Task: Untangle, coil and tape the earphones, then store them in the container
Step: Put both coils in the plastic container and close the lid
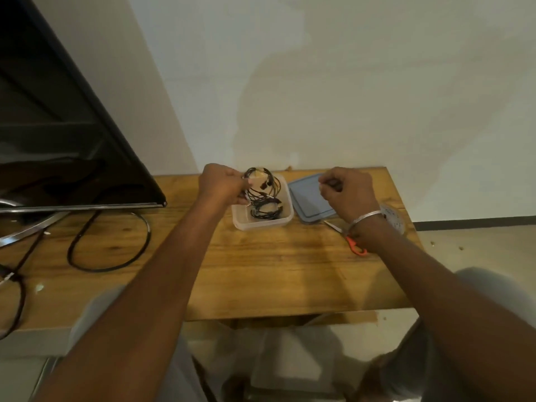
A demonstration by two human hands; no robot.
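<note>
The wooden table point(261, 271) is carrying everything here, with a dark screen point(58, 126) standing along its left side and a black cable point(116, 265) looping across the boards in front of it. Near the far edge a clear container point(261, 226) is sitting open, its grey-blue lid point(304, 198) lying flat just beside it toward the far right corner. The left hand point(222, 184) is hovering over the container's far left corner, fingers gripping a bundle of black earphones point(262, 181) that is dangling above the tub (more dark coils are lying on its floor). The right hand point(348, 191) is hanging over the lid, fingers clenched; whether they are pinching anything, I cannot tell. Orange-handled scissors point(355, 245) are lying by the right edge, partly under that wrist, and a tape roll point(391, 217) is resting just beyond.
</note>
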